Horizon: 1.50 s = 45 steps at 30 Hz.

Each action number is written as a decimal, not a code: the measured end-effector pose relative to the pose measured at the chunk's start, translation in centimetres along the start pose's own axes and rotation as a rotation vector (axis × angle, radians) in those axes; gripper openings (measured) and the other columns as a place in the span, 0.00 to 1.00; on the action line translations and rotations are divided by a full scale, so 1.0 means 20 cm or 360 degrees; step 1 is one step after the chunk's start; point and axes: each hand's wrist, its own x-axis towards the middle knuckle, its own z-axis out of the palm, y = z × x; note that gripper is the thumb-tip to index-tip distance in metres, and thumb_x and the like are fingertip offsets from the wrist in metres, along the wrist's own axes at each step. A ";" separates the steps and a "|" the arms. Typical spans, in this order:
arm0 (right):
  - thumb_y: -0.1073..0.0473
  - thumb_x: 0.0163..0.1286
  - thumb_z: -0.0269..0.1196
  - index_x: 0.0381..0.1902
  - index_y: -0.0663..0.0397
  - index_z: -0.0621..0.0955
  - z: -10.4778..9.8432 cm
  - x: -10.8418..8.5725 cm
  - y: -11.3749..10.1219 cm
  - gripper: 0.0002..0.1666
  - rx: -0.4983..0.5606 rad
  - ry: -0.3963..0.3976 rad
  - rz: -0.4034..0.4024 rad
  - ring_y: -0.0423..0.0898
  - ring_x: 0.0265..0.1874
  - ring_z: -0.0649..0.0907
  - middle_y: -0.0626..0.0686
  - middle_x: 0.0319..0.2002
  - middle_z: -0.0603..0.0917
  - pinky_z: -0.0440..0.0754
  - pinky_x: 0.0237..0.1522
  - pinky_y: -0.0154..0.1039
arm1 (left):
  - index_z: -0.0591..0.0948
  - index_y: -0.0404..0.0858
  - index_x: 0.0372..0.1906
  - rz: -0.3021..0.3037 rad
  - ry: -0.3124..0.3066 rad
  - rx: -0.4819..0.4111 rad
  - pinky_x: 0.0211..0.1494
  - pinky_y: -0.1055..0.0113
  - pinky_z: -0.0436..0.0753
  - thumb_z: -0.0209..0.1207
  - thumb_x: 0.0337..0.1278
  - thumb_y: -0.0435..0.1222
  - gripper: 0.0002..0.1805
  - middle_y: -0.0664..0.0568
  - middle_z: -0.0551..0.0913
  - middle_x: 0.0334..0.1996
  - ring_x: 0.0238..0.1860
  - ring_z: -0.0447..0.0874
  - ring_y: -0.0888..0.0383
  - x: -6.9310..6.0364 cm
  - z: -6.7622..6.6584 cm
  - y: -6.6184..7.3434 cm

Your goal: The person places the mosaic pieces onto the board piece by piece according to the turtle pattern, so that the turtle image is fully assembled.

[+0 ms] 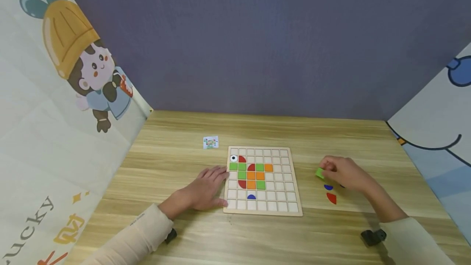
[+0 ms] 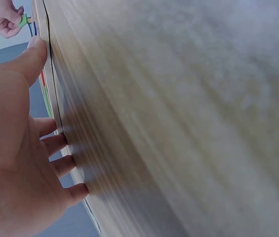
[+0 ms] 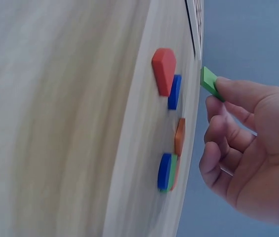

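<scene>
I see streaky wood-grain table (image 1: 257, 236) | pale wooden grid board (image 1: 282, 185) on it | left hand (image 1: 207, 187) unclenched, touching board's left edge | right hand (image 1: 344, 173) pinching 1 flat green square (image 1: 319, 173), right of board | 1 red wedge (image 1: 331, 198) nearby

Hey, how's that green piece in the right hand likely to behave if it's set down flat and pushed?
The green piece is probably stiff: its edges look straight in the pinch of the right hand. It's likely light, being small and thin. Its flat face suggests it would slide rather than roll.
</scene>
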 end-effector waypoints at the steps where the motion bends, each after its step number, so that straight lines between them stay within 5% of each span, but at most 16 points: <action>1: 0.58 0.72 0.65 0.43 0.45 0.82 0.00 0.01 -0.01 0.04 0.0004 0.0003 -0.0007 0.36 0.28 0.79 0.43 0.33 0.86 0.77 0.31 0.32 | 0.59 0.36 0.79 0.0001 0.0002 -0.0001 0.79 0.37 0.59 0.55 0.65 0.66 0.50 0.41 0.58 0.80 0.80 0.54 0.40 0.00 0.00 0.00; 19: 0.59 0.74 0.63 0.50 0.52 0.83 0.07 0.15 -0.14 0.10 0.0105 -0.0032 -0.0099 0.38 0.31 0.80 0.45 0.36 0.85 0.80 0.33 0.33 | 0.59 0.35 0.79 0.0003 0.0002 0.0013 0.78 0.38 0.60 0.54 0.65 0.66 0.50 0.40 0.58 0.79 0.80 0.55 0.40 -0.01 0.00 0.00; 45: 0.61 0.75 0.61 0.47 0.46 0.83 0.23 0.31 -0.35 0.07 0.0223 -0.0194 -0.0251 0.38 0.30 0.79 0.45 0.35 0.85 0.79 0.34 0.34 | 0.59 0.36 0.79 -0.0008 -0.0006 0.0017 0.79 0.38 0.59 0.54 0.65 0.66 0.51 0.41 0.58 0.80 0.80 0.54 0.40 0.00 -0.01 0.00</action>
